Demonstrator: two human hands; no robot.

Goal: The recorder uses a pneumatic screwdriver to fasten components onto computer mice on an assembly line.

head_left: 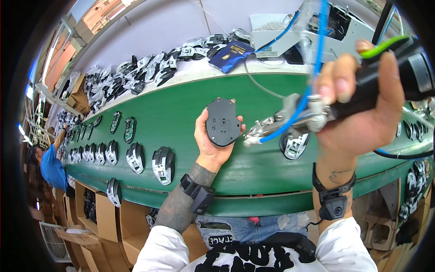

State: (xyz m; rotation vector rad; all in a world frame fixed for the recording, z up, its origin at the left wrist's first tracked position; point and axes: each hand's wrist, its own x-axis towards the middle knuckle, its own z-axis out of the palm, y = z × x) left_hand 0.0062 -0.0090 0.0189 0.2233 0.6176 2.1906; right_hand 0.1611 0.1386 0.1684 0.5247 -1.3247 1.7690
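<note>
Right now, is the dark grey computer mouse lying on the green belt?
No, the left hand holds the dark grey computer mouse up above the green belt.

A: Which packages are present?
B: A flat dark-blue pouch [231,54] lies on the white ledge behind the green belt. Open brown cardboard boxes [105,213] stand under the belt's near edge, lower left.
A: Labels?
B: A white label [266,53] on the grey unit just beside the pouch.
</note>
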